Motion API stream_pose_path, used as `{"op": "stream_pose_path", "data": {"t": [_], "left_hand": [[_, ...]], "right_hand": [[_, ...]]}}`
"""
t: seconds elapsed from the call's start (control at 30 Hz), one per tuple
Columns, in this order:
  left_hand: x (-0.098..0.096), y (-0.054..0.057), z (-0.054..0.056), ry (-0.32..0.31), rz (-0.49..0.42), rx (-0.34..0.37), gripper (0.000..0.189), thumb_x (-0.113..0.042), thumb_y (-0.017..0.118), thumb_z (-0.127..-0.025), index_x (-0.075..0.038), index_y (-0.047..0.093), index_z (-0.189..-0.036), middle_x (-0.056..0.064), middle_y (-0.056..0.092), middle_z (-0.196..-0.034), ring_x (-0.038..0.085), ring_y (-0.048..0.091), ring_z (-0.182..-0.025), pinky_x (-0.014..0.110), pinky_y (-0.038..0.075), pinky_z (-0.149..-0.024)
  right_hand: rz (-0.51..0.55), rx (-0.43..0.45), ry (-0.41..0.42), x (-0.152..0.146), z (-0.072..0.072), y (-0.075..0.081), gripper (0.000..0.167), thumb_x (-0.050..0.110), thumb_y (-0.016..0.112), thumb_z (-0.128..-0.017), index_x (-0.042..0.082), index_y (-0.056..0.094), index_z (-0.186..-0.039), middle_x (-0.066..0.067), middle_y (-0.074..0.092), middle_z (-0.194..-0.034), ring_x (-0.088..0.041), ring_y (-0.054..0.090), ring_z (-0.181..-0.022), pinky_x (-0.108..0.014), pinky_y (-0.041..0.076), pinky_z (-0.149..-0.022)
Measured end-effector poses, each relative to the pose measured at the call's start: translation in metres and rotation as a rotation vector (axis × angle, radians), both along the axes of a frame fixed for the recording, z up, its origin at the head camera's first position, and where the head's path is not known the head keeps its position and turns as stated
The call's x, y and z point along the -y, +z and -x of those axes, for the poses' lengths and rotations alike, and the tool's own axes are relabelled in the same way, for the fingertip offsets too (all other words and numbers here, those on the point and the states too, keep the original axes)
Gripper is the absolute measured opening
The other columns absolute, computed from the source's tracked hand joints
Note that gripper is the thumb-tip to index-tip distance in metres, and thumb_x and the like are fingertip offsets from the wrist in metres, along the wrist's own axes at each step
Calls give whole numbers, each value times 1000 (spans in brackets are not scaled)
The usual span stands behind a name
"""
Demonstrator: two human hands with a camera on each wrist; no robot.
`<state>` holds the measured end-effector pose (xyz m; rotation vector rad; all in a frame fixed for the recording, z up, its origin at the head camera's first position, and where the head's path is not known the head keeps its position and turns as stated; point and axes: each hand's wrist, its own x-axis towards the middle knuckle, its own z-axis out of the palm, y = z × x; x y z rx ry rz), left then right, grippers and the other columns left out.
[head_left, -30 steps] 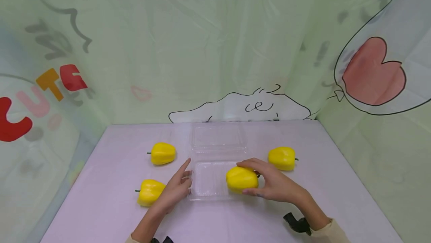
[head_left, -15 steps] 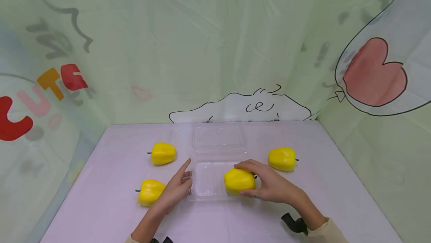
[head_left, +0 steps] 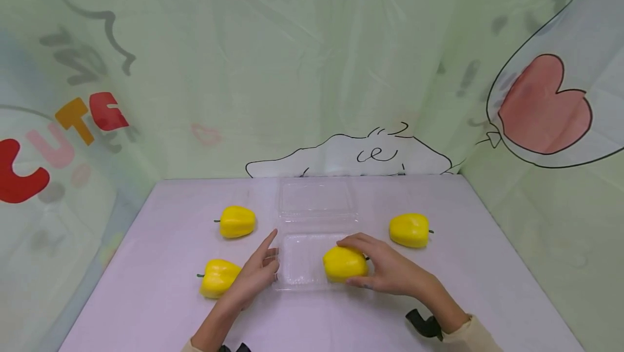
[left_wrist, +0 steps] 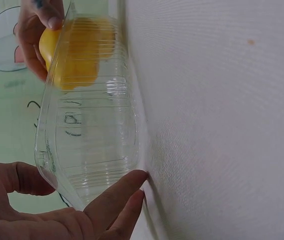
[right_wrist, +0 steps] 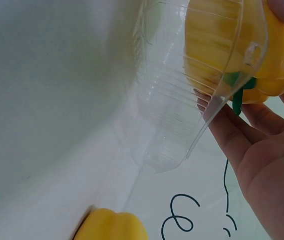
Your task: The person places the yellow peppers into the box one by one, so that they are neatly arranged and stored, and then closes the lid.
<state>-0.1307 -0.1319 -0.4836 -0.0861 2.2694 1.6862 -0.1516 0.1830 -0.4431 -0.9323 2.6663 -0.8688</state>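
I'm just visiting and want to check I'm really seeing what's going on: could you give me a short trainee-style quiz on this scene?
1. How many yellow peppers show in the head view?
2. True or false: the left hand is holding a pepper.
3. At which part of the near clear tray is the pepper in the right hand?
A) the left end
B) the middle
C) the right end

Key:
1. Four: one held, two lying left of the tray and one lying right of it.
2. False; its fingers touch the tray's left side.
3. C.
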Motion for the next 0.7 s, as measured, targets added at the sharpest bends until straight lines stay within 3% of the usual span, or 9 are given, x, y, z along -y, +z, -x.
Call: {"op": "stream_pose_path", "data": {"t": [0.7], "left_hand": [[1, 0, -2, -15, -7, -2, 78, -8, 50, -101, -24, 21, -171, 29, 41, -162, 51, 45, -149, 55, 57, -110]], "right_hand": [[-75, -28, 31, 5, -1, -6, 65, 34, 82, -92, 15, 57, -148, 2, 58, -150, -22, 60, -135, -50, 51, -117]]}}
